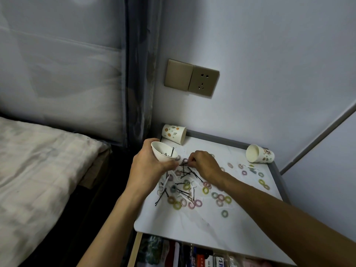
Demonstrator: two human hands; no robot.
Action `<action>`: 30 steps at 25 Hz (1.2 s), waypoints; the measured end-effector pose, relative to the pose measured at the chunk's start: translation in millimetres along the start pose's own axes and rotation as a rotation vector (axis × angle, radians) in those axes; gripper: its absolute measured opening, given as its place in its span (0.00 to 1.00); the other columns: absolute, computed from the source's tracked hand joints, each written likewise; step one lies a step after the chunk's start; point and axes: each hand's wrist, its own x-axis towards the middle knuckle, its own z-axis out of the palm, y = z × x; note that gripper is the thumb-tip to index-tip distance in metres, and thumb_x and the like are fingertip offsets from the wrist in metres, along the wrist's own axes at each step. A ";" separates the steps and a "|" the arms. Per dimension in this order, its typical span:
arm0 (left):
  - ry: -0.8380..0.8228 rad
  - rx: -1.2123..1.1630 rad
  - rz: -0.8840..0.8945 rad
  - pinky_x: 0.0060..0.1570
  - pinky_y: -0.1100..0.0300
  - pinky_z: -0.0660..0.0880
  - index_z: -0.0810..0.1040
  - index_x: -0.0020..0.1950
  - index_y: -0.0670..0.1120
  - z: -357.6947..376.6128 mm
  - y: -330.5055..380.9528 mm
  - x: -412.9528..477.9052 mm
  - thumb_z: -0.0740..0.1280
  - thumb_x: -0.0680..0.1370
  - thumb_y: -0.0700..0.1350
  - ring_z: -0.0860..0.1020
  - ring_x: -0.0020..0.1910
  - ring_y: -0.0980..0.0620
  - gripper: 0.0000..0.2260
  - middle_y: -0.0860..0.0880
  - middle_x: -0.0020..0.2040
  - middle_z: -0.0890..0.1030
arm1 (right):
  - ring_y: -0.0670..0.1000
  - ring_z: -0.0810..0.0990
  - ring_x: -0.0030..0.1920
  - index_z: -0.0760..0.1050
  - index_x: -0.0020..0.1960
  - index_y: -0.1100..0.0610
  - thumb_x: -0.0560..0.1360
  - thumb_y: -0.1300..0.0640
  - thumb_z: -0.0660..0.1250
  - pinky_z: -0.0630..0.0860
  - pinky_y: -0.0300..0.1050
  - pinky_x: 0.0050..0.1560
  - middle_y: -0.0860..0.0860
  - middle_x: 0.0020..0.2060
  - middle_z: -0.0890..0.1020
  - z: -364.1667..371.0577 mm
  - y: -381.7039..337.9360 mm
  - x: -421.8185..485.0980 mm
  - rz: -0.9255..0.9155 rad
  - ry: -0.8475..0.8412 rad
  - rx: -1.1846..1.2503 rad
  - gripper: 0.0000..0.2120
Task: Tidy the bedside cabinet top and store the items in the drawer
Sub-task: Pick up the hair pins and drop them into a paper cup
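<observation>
Pinching black hairpins (185, 171) with right hand (204, 165), left hand (148, 167) holds white cup (164, 154).

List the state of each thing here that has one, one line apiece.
Left hand: grips white cup.
White cup: tilted, hairpins inside.
Right hand: pinches loose hairpins.
Dotted cup: on its side.
Printed cup: on its side.
Hair ties: scattered on cabinet top.
Drawer: open.
Wall socket: nothing plugged in.

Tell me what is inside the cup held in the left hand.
A few black hairpins lie inside the white cup, one poking past the rim. The cup's near wall hides its bottom, so their count is unclear.
</observation>
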 end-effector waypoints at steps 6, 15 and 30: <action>-0.002 0.001 -0.011 0.31 0.76 0.70 0.73 0.57 0.55 3.8 1.2 0.8 0.81 0.62 0.47 0.76 0.42 0.63 0.28 0.59 0.44 0.78 | 0.58 0.80 0.43 0.77 0.45 0.55 0.77 0.58 0.66 0.70 0.46 0.39 0.55 0.42 0.83 -19.8 6.6 -10.5 -0.120 0.017 -0.276 0.03; -0.092 0.062 -0.022 0.32 0.70 0.70 0.73 0.60 0.54 16.0 2.6 -6.4 0.82 0.61 0.48 0.78 0.45 0.57 0.30 0.54 0.48 0.80 | 0.48 0.81 0.44 0.83 0.48 0.60 0.76 0.62 0.66 0.76 0.44 0.44 0.54 0.44 0.84 -93.0 2.1 -35.5 -0.170 -0.025 -0.132 0.07; -0.085 0.073 0.010 0.31 0.73 0.70 0.73 0.56 0.56 8.9 -1.5 -10.1 0.82 0.59 0.44 0.77 0.43 0.61 0.30 0.56 0.46 0.80 | 0.49 0.83 0.42 0.83 0.47 0.59 0.73 0.58 0.74 0.78 0.42 0.45 0.52 0.42 0.85 -63.3 -17.4 -46.7 0.111 -0.020 0.212 0.05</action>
